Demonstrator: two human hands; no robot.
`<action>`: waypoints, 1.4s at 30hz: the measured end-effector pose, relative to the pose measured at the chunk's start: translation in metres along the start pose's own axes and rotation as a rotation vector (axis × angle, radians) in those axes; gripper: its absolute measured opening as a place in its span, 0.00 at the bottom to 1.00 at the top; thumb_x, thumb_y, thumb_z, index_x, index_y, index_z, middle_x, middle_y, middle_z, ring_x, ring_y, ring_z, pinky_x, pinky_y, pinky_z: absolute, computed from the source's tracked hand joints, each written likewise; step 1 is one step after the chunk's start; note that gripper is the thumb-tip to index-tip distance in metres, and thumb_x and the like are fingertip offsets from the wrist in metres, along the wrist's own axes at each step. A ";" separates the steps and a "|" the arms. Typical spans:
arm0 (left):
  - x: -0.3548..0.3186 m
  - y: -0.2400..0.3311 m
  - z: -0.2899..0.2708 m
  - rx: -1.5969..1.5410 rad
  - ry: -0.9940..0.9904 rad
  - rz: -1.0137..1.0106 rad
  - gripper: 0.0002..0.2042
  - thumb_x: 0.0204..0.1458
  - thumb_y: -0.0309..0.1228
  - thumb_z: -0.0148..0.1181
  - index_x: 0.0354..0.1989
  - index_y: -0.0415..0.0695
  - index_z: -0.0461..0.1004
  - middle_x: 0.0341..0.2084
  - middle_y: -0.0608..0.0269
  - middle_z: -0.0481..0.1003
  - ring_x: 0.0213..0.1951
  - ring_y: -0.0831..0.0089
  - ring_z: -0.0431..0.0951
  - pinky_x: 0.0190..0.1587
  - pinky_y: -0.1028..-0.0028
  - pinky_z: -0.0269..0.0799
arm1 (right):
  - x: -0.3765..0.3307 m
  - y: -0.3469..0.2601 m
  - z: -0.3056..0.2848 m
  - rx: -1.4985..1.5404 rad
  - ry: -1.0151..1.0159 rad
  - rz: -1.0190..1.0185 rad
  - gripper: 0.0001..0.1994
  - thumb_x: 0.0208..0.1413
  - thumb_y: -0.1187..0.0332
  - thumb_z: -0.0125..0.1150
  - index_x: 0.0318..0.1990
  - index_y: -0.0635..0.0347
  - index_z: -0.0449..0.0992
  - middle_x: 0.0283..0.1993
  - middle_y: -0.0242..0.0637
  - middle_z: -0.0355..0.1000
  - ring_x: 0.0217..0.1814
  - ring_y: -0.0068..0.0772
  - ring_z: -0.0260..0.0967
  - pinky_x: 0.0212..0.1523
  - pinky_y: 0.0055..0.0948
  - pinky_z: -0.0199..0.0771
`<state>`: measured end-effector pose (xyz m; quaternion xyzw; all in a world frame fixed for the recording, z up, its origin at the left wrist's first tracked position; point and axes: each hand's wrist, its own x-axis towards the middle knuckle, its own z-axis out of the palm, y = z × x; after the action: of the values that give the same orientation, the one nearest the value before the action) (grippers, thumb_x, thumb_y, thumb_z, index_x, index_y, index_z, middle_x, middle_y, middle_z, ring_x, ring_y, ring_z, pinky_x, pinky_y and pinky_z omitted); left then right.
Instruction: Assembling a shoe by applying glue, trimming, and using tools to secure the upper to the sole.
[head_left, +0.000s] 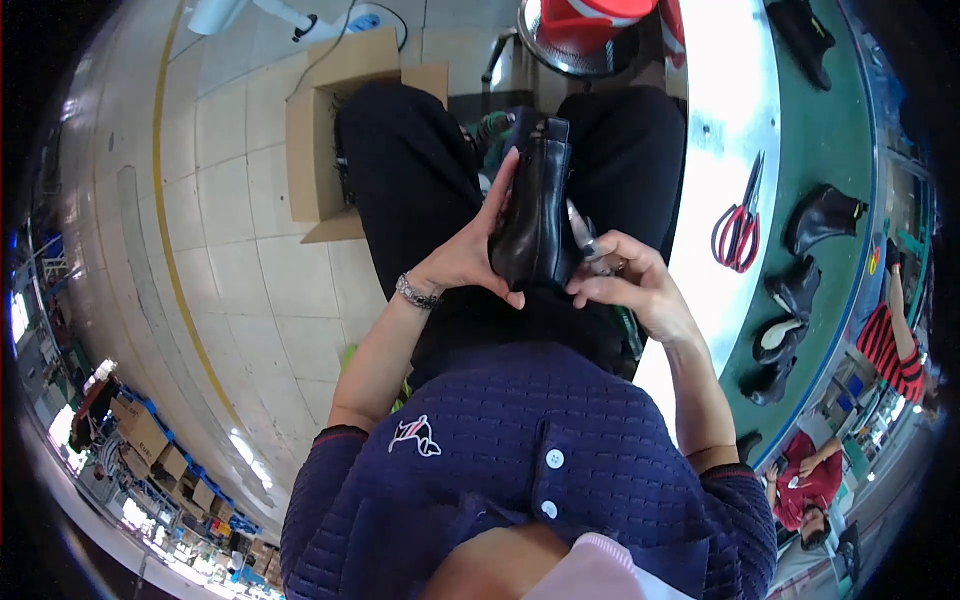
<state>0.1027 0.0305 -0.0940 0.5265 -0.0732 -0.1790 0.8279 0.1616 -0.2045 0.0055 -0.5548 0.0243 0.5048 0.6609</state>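
A black leather ankle boot [535, 210] rests upright on my lap, above my dark trousers. My left hand [468, 250] wraps around its left side, thumb under the sole end, with a bracelet on the wrist. My right hand [628, 282] pinches at the boot's lower right edge and holds a small metal tool [585, 240] against it; the tool's tip is hidden by my fingers.
An open cardboard box [325, 130] stands on the tiled floor to the left. On the right a green conveyor belt [840, 120] carries several black boots [822, 215] and red-handled scissors [740, 225]. Other people [895, 345] sit beyond the belt.
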 end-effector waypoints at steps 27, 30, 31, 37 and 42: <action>0.038 -0.016 0.092 0.591 0.327 0.084 0.30 0.34 0.48 0.76 0.38 0.44 0.65 0.37 0.59 0.66 0.44 0.68 0.68 0.49 0.69 0.64 | -0.011 0.004 0.041 -1.083 -0.598 0.244 0.27 0.63 0.47 0.49 0.23 0.61 0.78 0.22 0.46 0.74 0.26 0.46 0.76 0.29 0.40 0.76; 0.050 0.000 0.076 0.467 0.389 -0.132 0.35 0.31 0.55 0.75 0.37 0.42 0.65 0.38 0.53 0.68 0.43 0.60 0.70 0.48 0.67 0.66 | -0.028 -0.024 0.018 -1.111 -0.264 0.029 0.27 0.62 0.47 0.51 0.22 0.61 0.77 0.20 0.44 0.73 0.23 0.48 0.74 0.26 0.40 0.73; 0.054 0.004 0.068 0.403 0.374 -0.152 0.34 0.32 0.54 0.75 0.37 0.41 0.64 0.35 0.55 0.68 0.42 0.64 0.70 0.49 0.68 0.66 | -0.035 -0.037 0.010 -0.969 -0.190 0.137 0.26 0.62 0.48 0.53 0.22 0.61 0.77 0.17 0.39 0.72 0.21 0.40 0.74 0.24 0.35 0.72; 0.059 0.007 0.020 0.038 0.436 -0.178 0.28 0.43 0.52 0.70 0.40 0.43 0.66 0.33 0.68 0.69 0.35 0.80 0.69 0.41 0.79 0.67 | -0.049 -0.021 -0.046 -0.668 0.353 0.151 0.23 0.67 0.56 0.47 0.25 0.65 0.75 0.15 0.31 0.66 0.18 0.19 0.62 0.30 0.26 0.68; 0.055 0.010 0.010 -0.169 0.425 -0.200 0.22 0.52 0.49 0.64 0.42 0.44 0.67 0.31 0.72 0.68 0.33 0.84 0.67 0.39 0.82 0.65 | -0.039 0.033 -0.088 -1.315 0.868 0.235 0.14 0.65 0.62 0.51 0.52 0.61 0.71 0.30 0.43 0.75 0.28 0.39 0.75 0.31 0.34 0.73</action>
<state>0.1522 0.0050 -0.0845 0.4857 0.1702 -0.1509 0.8440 0.1666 -0.3003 -0.0285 -0.9720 0.0351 0.2209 0.0718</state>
